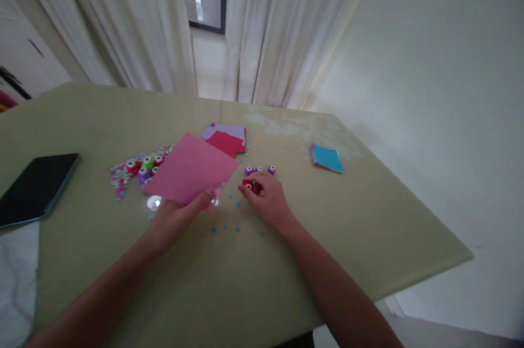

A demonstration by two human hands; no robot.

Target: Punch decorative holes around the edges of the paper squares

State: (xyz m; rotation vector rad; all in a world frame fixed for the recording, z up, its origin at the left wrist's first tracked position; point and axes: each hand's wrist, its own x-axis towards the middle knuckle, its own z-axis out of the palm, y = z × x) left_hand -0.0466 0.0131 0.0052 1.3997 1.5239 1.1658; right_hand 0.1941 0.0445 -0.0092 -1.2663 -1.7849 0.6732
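My left hand grips a pink square of paper by its near edge, thumb on top. Small cut-outs show along the paper's lower right edge. My right hand is closed on a small red craft punch with a white eye-like spot, at the table surface. Just beyond the fingers sit several purple punches. Left of the pink paper, more red, green and purple punches are partly covered by it. Blue paper bits lie scattered between and below my hands.
Confetti is heaped on the left. Behind the pink paper lie red and lilac sheets. A blue-topped stack of squares is at the right. A dark tablet and white cloth lie far left. A wall borders the right.
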